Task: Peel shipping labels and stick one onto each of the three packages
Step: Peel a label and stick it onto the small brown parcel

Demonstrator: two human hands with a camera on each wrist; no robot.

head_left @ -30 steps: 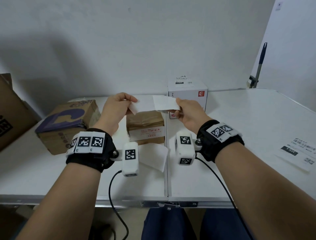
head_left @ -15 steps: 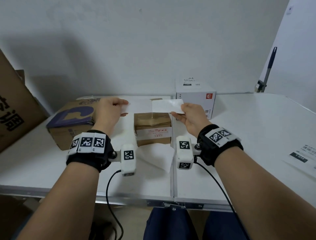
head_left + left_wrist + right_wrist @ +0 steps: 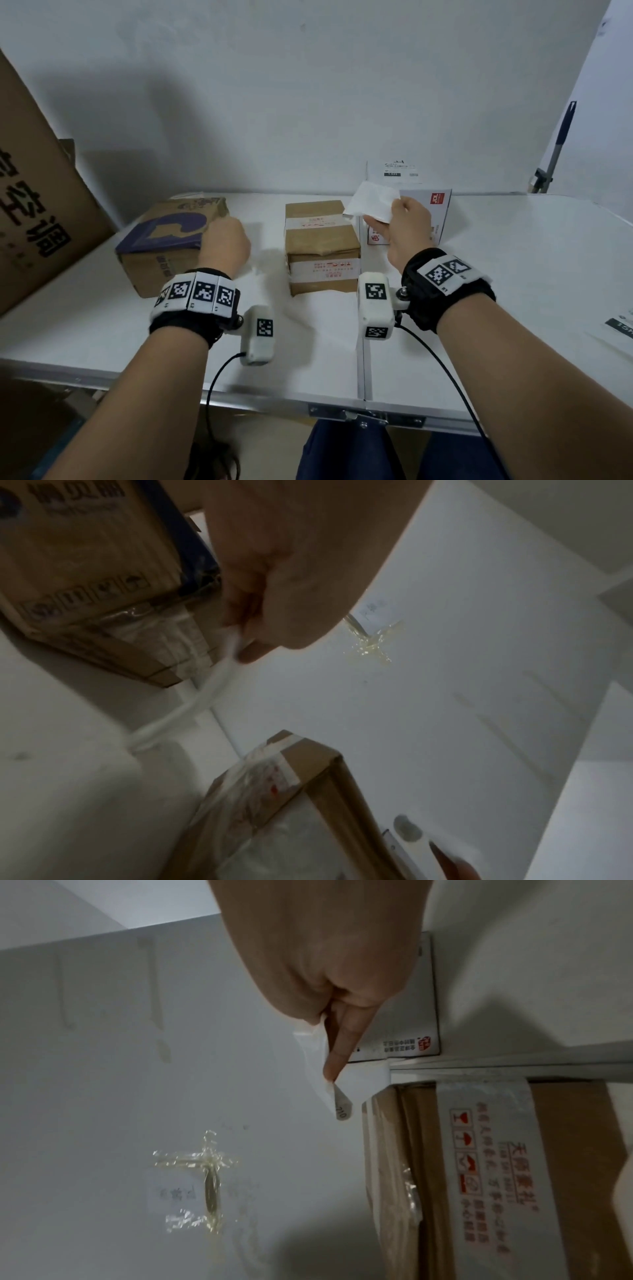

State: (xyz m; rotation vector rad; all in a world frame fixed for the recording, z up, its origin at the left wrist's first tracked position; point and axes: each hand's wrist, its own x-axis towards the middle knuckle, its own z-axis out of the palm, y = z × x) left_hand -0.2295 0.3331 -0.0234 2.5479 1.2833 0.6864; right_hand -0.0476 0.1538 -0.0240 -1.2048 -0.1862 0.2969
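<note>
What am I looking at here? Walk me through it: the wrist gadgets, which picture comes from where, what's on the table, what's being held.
No machine here: a person works with bare hands, wearing black wristbands with a small white camera on each. The big picture comes from a camera on the head; the two dim ones look along each hand from the wrists. On the white table stand three packages: a purple-printed box, a brown taped box and a white box that already has a label on top. The right hand pinches a white sheet; the left hand pinches a blurred white paper strip.
</note>
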